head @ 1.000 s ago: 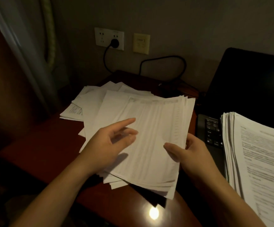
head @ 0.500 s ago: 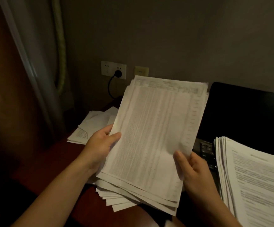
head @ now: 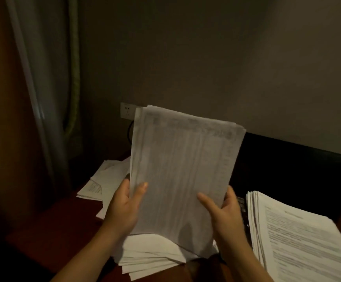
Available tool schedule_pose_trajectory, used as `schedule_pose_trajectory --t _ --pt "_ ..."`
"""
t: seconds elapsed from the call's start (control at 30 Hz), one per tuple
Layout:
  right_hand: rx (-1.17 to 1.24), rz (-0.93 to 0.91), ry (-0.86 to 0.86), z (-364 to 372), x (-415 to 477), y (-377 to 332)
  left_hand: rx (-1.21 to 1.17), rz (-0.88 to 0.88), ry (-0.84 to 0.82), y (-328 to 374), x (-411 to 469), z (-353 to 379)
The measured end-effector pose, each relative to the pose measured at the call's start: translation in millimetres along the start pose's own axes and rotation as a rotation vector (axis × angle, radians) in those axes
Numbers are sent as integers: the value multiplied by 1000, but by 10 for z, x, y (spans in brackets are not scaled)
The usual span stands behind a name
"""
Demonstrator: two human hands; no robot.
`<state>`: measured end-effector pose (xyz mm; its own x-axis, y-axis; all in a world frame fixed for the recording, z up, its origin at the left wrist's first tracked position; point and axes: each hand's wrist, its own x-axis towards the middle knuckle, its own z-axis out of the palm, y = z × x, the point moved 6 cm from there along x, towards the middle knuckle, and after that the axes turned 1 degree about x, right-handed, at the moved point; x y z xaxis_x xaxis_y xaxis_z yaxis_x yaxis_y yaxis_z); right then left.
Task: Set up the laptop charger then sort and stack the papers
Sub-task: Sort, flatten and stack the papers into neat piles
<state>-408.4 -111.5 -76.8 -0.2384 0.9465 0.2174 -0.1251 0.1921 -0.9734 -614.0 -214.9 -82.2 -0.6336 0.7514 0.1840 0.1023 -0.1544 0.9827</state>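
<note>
One thick, upright sheaf of printouts (head: 182,169)

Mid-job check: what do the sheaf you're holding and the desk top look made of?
The held sheaf is thin white office paper, matte, printed in fine table rows, its sheet edges slightly fanned. The desk top looks like reddish-brown wood or veneer; the dim light leaves its finish open.

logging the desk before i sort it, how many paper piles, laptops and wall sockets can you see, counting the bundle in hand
paper piles: 4 (held bundle, pile under it, loose sheets at back left, stack at right)
laptop: 1
wall socket: 1
total: 6
</note>
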Motion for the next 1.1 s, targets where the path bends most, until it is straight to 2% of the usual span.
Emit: schedule_pose_trajectory --t 0.07,0.2,0.37,0.53,0.67,0.8,0.93,1.1 --pt "-36 -19 -5 16 -19 40 -3 -58 23 -87 -70 6" --pt "8 -67 -3 -57 6 -136 -35 -54 23 35 -115 28" --pt "-167 -83 -76 -331 -79 -284 -50 -41 -117 198 -175 197" --pt "-308 14 -68 -931 -260 -176 -79 -123 -261 177 -388 634" --pt "-240 129 52 -1542 -429 -119 -59 -173 -366 42 -582 1098" --pt "-204 231 132 -2134 -566 -110 75 -101 -485 -41 -711 1616" --pt "-268 276 208 -2646 -656 -144 289 62 -633 -53 -882 2085" --pt "-495 194 279 -3042 -638 -162 531 273 -658 -141 -961 2468"
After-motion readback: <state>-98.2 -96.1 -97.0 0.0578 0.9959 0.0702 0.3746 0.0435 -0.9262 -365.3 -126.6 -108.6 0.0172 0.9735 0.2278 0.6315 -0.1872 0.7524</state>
